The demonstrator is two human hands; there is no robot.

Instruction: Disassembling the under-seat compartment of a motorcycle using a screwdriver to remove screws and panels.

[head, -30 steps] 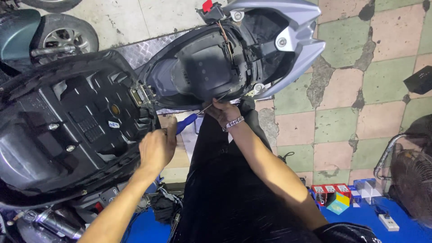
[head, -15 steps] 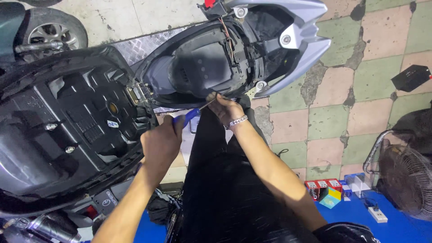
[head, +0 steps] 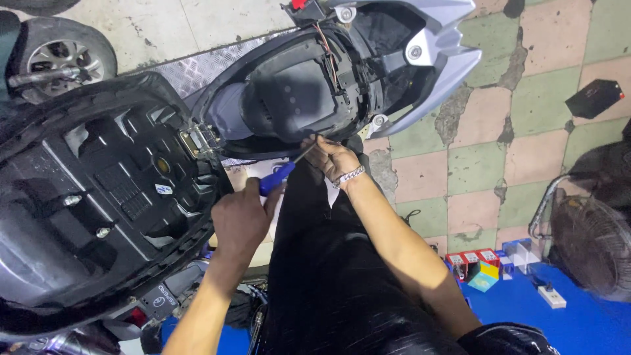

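Cracked checkered floor under an open scooter (head: 296, 98). Left hand (head: 240, 220) grips a blue screwdriver (head: 279, 177); right hand (head: 328, 158) pinches its tip at the near rim — a slip could jab those fingers.

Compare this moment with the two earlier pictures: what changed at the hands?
The left hand tilted the blue-handled screwdriver up, so more of its handle shows. The right hand kept steadying the tip at the rim of the scooter's under-seat compartment. The raised seat stayed open.
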